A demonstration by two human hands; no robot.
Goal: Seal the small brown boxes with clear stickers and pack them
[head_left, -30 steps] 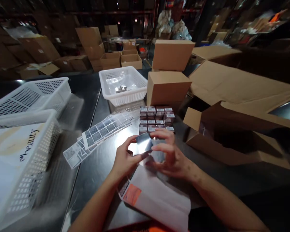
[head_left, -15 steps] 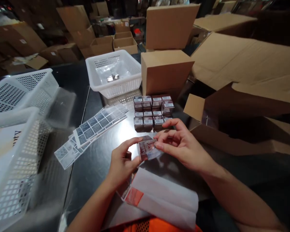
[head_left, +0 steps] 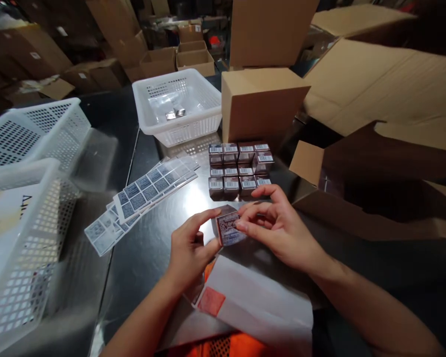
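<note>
My left hand [head_left: 189,248] and my right hand [head_left: 278,229] together hold a small dark-red box [head_left: 228,227] just above the dark metal table [head_left: 152,248]. A printed label faces up on the box, and my right fingertips press on its right edge. Just beyond it stands a block of several like small boxes [head_left: 240,168] with barcode labels on top. Sheets of stickers [head_left: 144,191] lie fanned out to the left of that block. A white paper sheet with an orange patch [head_left: 252,302] lies under my wrists.
A white basket [head_left: 178,106] with a few small items stands at the back. Two more white baskets [head_left: 29,163] sit at the left. Closed cardboard boxes [head_left: 262,101] and an open carton [head_left: 357,193] crowd the right side.
The shiny sheet held a second ago is gone from my fingers. The small box has turned so its label faces up, and the view has dipped lower.
</note>
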